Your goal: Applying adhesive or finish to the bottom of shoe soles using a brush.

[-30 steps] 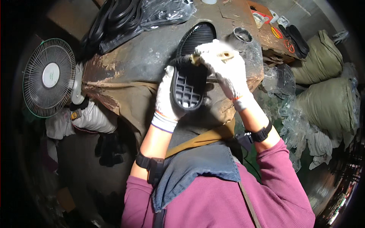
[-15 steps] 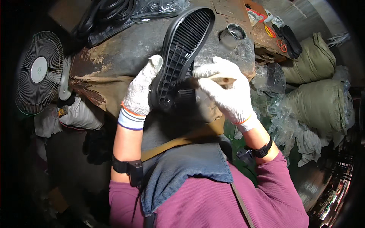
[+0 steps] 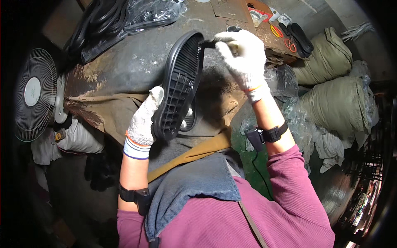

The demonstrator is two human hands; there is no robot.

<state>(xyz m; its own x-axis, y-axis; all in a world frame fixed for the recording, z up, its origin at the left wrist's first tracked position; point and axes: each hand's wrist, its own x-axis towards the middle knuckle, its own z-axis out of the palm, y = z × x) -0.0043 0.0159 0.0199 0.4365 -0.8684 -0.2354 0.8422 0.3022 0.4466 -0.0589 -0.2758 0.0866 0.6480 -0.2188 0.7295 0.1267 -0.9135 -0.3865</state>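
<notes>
My left hand (image 3: 144, 118), in a white knitted glove, is closed round a black rubber shoe sole (image 3: 178, 84), its ribbed and gridded inner side turned up. White fingertips show behind its right edge. Partly hidden below it is a second black sole (image 3: 191, 120), apparently in the same grip. My right hand (image 3: 244, 56), gloved too, pinches a brush (image 3: 208, 44) whose dark bristles touch the rim at the sole's toe end. Most of the brush's handle is covered by the fingers. Just behind this hand a jar (image 3: 233, 29) shows only its rim.
A worn workbench (image 3: 140, 53) bears black coiled strips (image 3: 97, 25) and a clear plastic bag (image 3: 157, 12). Scissors (image 3: 290, 44) and dark soles (image 3: 301, 39) lie at the far right. A fan (image 3: 33, 91) stands left; green sacks (image 3: 335, 103) stand right.
My right hand has moved up and away with the brush, from the sole's middle to its toe end. The soles have come lower and tilted in my left hand.
</notes>
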